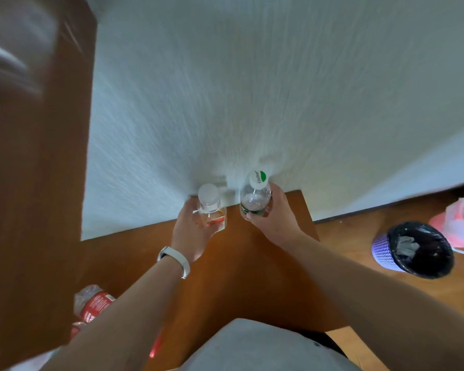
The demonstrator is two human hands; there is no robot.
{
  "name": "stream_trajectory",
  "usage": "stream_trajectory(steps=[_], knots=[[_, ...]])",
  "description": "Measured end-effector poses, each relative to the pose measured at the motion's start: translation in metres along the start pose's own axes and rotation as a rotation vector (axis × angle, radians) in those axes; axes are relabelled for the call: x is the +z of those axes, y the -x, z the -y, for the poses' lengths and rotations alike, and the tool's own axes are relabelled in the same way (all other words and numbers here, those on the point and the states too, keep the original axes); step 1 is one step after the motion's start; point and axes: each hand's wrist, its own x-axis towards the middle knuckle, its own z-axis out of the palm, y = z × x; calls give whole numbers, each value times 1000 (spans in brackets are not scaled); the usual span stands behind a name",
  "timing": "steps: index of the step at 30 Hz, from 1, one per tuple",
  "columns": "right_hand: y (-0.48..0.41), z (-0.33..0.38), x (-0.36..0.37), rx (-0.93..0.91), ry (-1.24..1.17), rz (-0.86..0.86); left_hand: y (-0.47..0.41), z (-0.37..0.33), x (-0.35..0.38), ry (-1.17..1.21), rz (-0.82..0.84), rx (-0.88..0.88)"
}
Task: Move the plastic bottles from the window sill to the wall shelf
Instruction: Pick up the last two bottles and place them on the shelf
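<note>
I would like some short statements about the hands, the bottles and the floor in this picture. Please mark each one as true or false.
1. The left hand holds a bottle with a plain white cap. True.
2. The right hand is empty. False: it grips a bottle with a green-and-white cap.
3. A watch-like strap sits on the right wrist. False: the white band is on the left wrist.
4. A purple mesh bin lined with a black bag stands on the floor to the right. True.
5. Both held bottles lie flat on their sides. False: both are held cap-up, close to the white wall.
</note>
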Motion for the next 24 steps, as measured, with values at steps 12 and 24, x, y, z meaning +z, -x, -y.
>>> stream_trajectory(steps=[12,24], knots=[[-5,-8,10,20,70,35,-3,11,5,-74,-5,10],[9,-13,-10,2,172,57,7,9,2,-92,-64,-7]])
